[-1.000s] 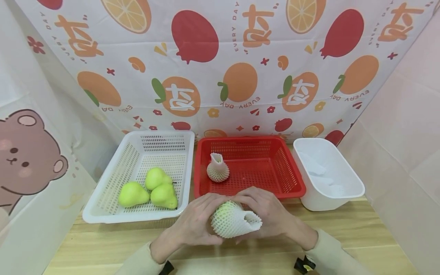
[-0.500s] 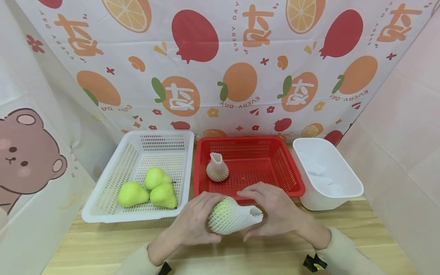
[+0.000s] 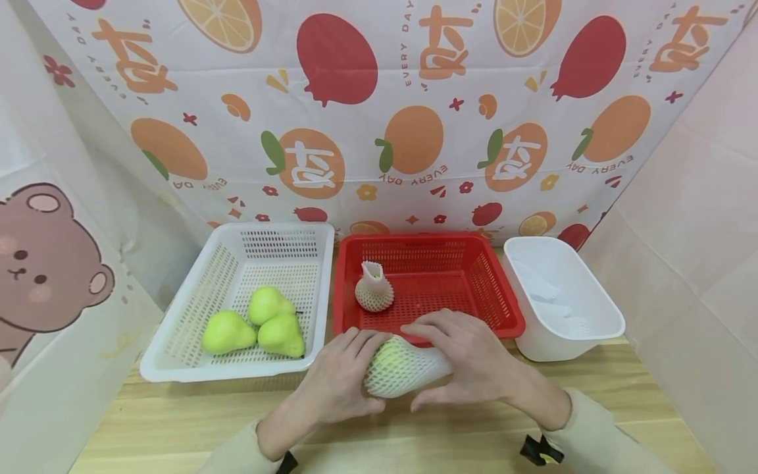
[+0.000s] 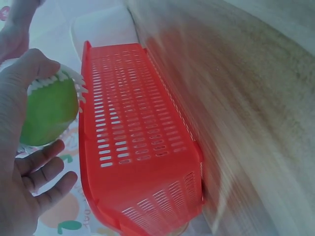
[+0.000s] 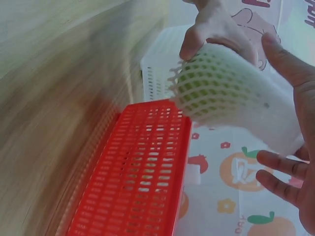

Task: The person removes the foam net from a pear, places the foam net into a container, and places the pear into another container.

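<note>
Over the table in front of the red basket (image 3: pixel 450 283), my left hand (image 3: pixel 340 378) grips a green pear (image 4: pixel 49 113) in a white foam net (image 3: pixel 403 368). In the left wrist view, the pear's broad end shows bare at the net's edge. My right hand (image 3: pixel 468 362) is at the net's narrow end, which overlaps its palm; thumb and fingers are spread to either side. Several bare pears (image 3: pixel 227 332) lie in the white basket (image 3: pixel 177 372) at the left. Another netted pear (image 3: pixel 374 296) stands in the red basket.
A white tub (image 3: pixel 568 296) with white foam nets (image 3: pixel 547 299) inside stands right of the red basket. The baskets and tub line the back of the wooden table (image 3: pixel 237 421). Behind them hangs a fruit-print cloth (image 3: pixel 367 131).
My right hand first drew back right from the netted pear, then came in again over the net's narrow end. The left hand kept its grip as the pear tilted slightly.
</note>
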`<action>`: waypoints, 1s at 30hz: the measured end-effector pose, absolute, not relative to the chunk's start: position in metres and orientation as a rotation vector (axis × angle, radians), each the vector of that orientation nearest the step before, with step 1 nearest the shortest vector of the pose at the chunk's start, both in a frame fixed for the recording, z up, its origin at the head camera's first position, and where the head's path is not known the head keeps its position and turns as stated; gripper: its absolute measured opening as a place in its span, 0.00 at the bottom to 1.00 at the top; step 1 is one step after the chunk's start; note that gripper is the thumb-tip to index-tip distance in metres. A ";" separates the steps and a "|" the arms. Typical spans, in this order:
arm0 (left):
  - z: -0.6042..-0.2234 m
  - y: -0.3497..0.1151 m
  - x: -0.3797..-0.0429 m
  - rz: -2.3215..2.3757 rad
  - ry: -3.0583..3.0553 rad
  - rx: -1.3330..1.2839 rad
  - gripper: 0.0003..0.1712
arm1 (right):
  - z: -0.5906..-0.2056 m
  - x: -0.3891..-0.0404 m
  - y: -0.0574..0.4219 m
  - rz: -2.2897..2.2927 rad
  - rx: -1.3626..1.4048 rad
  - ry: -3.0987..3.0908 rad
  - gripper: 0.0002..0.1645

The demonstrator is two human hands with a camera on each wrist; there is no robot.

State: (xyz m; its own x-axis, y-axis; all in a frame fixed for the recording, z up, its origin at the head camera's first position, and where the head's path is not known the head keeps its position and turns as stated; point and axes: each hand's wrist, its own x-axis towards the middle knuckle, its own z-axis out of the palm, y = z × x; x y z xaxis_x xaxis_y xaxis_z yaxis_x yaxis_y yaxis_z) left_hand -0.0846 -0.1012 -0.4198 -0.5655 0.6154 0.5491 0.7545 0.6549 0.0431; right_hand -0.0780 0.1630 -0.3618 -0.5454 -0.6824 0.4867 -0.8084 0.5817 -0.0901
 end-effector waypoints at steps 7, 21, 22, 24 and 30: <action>-0.422 -0.099 -0.084 -0.255 -2.330 -1.047 0.59 | -0.364 -0.077 0.155 0.353 1.130 -2.486 0.59; -0.419 -0.099 -0.081 -0.195 -2.244 -1.051 0.58 | -0.382 -0.080 0.150 0.297 1.088 -2.595 0.60; -0.419 -0.099 -0.081 -0.196 -2.241 -1.052 0.58 | -0.383 -0.080 0.150 0.301 1.091 -2.597 0.60; -0.419 -0.099 -0.081 -0.193 -2.233 -1.056 0.58 | -0.385 -0.081 0.150 0.312 1.097 -2.601 0.59; -0.417 -0.099 -0.081 -0.178 -2.192 -1.076 0.60 | -0.392 -0.082 0.149 0.356 1.105 -2.604 0.59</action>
